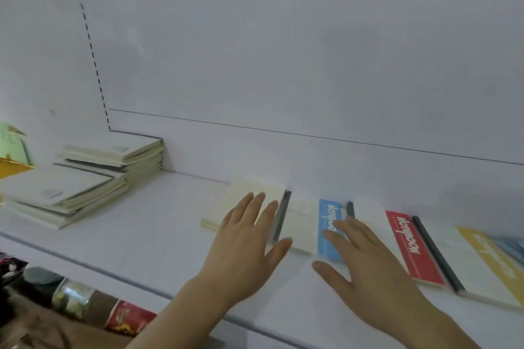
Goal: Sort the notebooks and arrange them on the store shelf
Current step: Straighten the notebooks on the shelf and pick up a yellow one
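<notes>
Both hands flat on notebooks along the white shelf [158, 235]
Left hand [243, 246] fingers spread on cream notebook [243, 193]; right hand [368, 272] fingers spread, hiding blue-banded notebook [327, 224]; at 3 o'clock yellow-banded notebook [482, 261] cut off

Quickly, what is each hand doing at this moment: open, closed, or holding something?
Left hand: open, fingers straight, lying flat on the cream notebook.
Right hand: open, fingers spread, resting over the blue-banded notebook; it grips nothing.

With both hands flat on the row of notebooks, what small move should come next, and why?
Probably slide the cream notebook under the left hand rightward to square it with the blue-banded notebook under the right hand: it lies slightly askew, while the red-banded notebook and yellow-banded notebook continue the row.
</notes>
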Tool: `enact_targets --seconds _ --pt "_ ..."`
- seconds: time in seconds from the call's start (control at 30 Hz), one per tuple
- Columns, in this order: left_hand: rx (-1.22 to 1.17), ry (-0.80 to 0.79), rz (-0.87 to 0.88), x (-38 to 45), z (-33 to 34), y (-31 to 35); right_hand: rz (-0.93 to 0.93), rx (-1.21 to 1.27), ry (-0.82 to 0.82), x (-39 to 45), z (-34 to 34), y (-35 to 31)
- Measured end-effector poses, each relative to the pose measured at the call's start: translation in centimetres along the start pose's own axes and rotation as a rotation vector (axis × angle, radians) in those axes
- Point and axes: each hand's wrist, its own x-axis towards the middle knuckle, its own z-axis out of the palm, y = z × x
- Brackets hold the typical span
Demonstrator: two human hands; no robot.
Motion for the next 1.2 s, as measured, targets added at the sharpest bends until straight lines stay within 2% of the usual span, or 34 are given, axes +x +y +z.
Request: enact_targets --seconds 0.27,0.4,0.57,0.73,0.87,0.97,1.1,1.2 --pt "0.044 0.038 -0.122 -8.1 -7.2 -15.0 -0.128 0.077 0.021 3.9 2.3 -18.3" --pt "0.056 0.027 -0.237 -11.4 -9.7 -22.1 -0.185 0.181 -0.030 6.3 3.7 -26.3" --pt "0.059 0.072 -0.372 -12.8 -11.4 -30.5 -0.288 0.187 -0.031 11.1 5.4 -33.6" --pt "0.084 0.106 -0.418 -12.1 -10.8 -37.3 -0.349 0.206 -0.019 17.5 8.3 -39.0" --pt "0.161 0.071 -0.408 -10.2 -11.7 -41.8 -0.380 0.195 -0.003 21.6 10.1 -42.1" --pt "0.234 0.016 -0.329 -8.7 -12.3 -44.8 -0.388 0.172 0.038 23.6 10.9 -43.9" --pt "0.229 -0.098 -0.251 -7.6 -11.9 -48.1 -0.390 0.109 -0.004 24.7 12.1 -45.3" --pt "0.188 -0.039 -0.167 -6.8 -11.4 -50.3 -0.383 0.034 0.074 24.9 12.4 -46.1"
